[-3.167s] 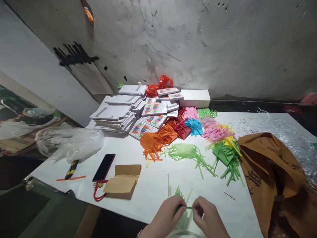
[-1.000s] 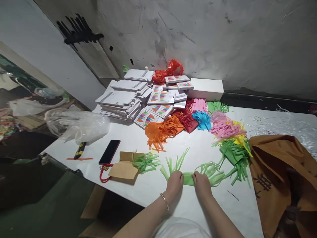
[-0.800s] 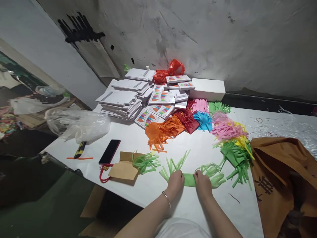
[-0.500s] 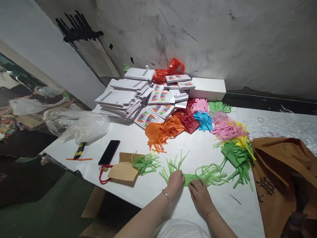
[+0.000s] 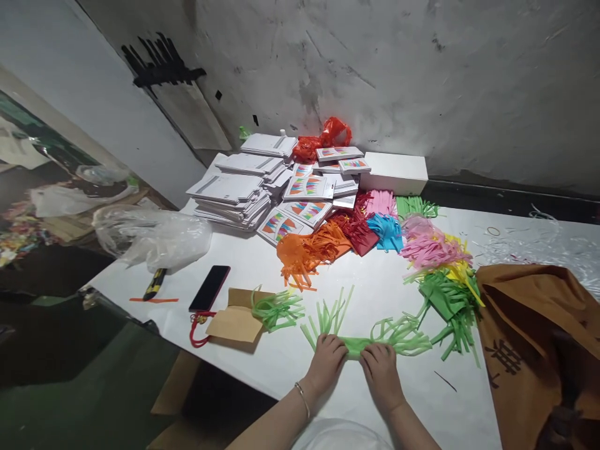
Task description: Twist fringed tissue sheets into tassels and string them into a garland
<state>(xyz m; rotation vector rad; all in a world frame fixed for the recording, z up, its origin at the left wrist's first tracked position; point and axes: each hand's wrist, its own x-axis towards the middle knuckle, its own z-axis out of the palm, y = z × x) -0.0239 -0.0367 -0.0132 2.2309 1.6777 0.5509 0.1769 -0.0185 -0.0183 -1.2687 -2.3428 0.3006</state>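
A light green tissue strip with fringed ends (image 5: 355, 345) lies across the white table in front of me. My left hand (image 5: 329, 361) has its curled fingers on the strip's left part, beside the fringe that fans up and away. On the right part, my right hand (image 5: 380, 369) grips the near edge, its fingers bent over the paper. A short stretch of flat green band shows between the hands. The thumbs are mostly hidden. Left of them, another light green fringe (image 5: 280, 310) sticks out of a folded brown paper (image 5: 235, 324).
Stacked white packets (image 5: 229, 189), printed cards (image 5: 307, 187) and a white box (image 5: 394, 173) stand near the wall. Orange fringes (image 5: 300, 252) and other coloured ones curve rightward. A phone (image 5: 210, 288), a cutter (image 5: 155, 284) and a brown bag (image 5: 525, 312) lie around.
My left hand has moved down and slightly left, its fingers now lying over the strip's near edge. The left fringe is more spread out. The view has shifted slightly.
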